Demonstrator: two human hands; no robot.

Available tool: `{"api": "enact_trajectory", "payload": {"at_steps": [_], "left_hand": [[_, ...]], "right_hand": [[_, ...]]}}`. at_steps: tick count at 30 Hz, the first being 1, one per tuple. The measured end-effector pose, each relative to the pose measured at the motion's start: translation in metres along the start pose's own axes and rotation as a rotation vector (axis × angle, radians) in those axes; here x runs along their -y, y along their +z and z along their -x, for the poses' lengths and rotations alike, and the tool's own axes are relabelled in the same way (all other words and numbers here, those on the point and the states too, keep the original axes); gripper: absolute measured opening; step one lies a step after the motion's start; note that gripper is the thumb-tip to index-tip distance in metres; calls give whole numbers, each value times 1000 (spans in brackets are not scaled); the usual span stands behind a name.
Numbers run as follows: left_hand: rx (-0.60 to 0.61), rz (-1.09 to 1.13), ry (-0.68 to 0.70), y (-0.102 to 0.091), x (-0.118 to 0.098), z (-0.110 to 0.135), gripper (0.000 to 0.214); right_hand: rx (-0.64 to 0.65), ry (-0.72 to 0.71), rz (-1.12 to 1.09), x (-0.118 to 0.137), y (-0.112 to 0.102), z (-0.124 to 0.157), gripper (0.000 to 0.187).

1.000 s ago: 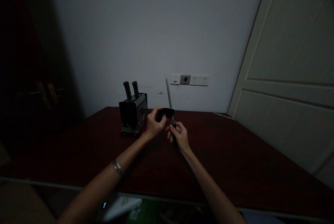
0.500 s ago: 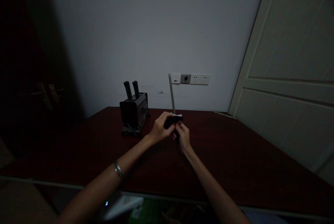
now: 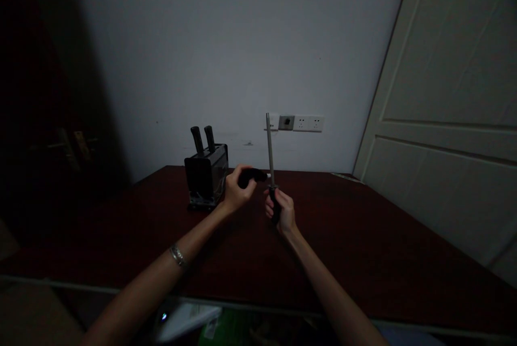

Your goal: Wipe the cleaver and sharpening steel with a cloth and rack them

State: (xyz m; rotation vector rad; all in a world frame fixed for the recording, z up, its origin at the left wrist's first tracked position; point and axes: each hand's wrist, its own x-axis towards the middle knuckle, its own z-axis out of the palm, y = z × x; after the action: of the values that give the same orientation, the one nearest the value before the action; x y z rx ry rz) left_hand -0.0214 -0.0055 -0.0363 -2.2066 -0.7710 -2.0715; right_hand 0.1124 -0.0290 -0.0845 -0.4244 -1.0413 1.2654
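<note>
In my right hand (image 3: 281,209) is a sharpening steel (image 3: 270,147), its black handle wrapped by my fingers. The grey rod points up, tilted slightly left at the tip. My left hand (image 3: 237,190) grips a dark, curved black object (image 3: 250,177) between thumb and fingers, just left of the rod's base. A small white part shows at that object's right end; its kind is too dark to make out. Left of my hands, a black knife block (image 3: 207,174) stands on the table, with two black handles sticking up from it.
The dark red table (image 3: 331,249) reaches back to a pale wall with power sockets (image 3: 309,123). A light panelled door (image 3: 444,120) is at the right. Below the front edge are a white item (image 3: 189,320) and a green item (image 3: 226,327).
My left hand has moved left with the black object, away from the sharpening steel. The steel's guard and handle now show. My right hand has closed fully around the handle.
</note>
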Motion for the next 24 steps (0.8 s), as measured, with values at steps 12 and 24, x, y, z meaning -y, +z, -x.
{"api": "enact_trajectory", "payload": {"at_steps": [12, 24], "left_hand": [[138, 73, 124, 24, -14, 15, 21], [179, -12, -61, 11, 4, 3, 16]], "right_hand": [[-68, -26, -13, -2, -2, 0, 26], [185, 57, -124, 5, -1, 3, 29]]}}
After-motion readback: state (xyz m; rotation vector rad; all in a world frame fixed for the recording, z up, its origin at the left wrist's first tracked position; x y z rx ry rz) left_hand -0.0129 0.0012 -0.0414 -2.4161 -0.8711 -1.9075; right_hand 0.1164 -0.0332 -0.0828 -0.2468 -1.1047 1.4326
